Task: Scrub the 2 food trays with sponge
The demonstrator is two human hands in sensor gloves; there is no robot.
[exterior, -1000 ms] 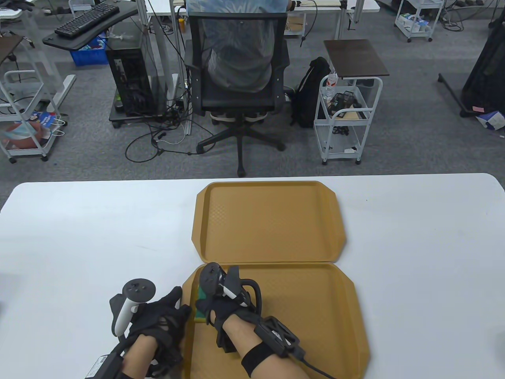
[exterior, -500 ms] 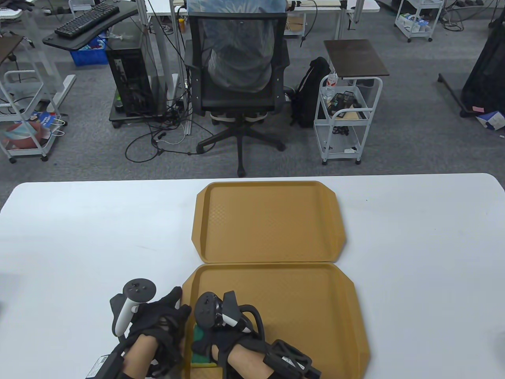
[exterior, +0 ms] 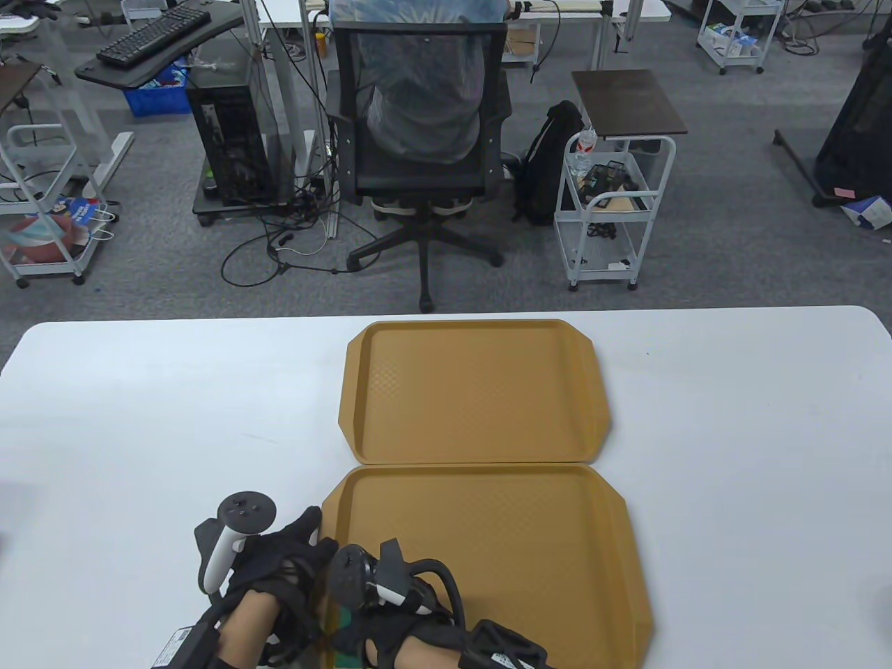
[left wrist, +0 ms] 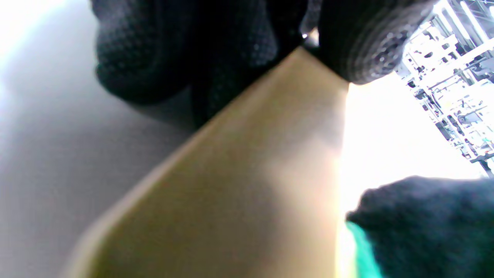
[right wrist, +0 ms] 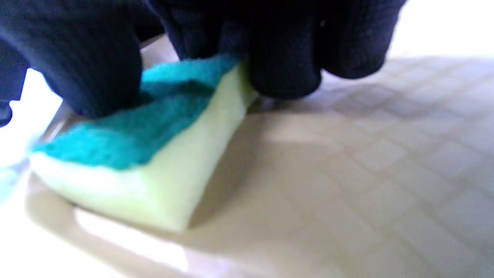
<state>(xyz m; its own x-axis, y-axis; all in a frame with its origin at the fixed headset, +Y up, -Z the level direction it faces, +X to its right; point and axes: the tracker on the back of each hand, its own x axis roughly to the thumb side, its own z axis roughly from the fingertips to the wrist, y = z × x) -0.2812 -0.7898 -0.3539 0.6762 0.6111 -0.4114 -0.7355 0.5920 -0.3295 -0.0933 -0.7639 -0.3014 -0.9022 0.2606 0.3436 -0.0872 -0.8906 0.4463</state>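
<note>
Two tan food trays lie end to end on the white table: the far tray (exterior: 474, 390) is bare, and the near tray (exterior: 543, 557) has both hands at its left side. My right hand (exterior: 359, 624) grips a green-and-yellow sponge (exterior: 345, 618) and presses it onto the near tray's floor at the near left corner. In the right wrist view, fingers (right wrist: 281, 65) curl over the sponge (right wrist: 154, 154), yellow side down on the patterned tray floor (right wrist: 366, 166). My left hand (exterior: 306, 550) holds the near tray's left rim (left wrist: 247, 181), thumb on top.
The white table (exterior: 732, 432) stretches to both sides of the trays. Beyond its far edge stand an office chair (exterior: 421, 132) with a person seated in it, a white cart (exterior: 613, 209) and a computer tower (exterior: 226, 139).
My right hand has dragged the sponge along the near tray's left side, from its far left corner towards me. The left hand has stayed on the rim.
</note>
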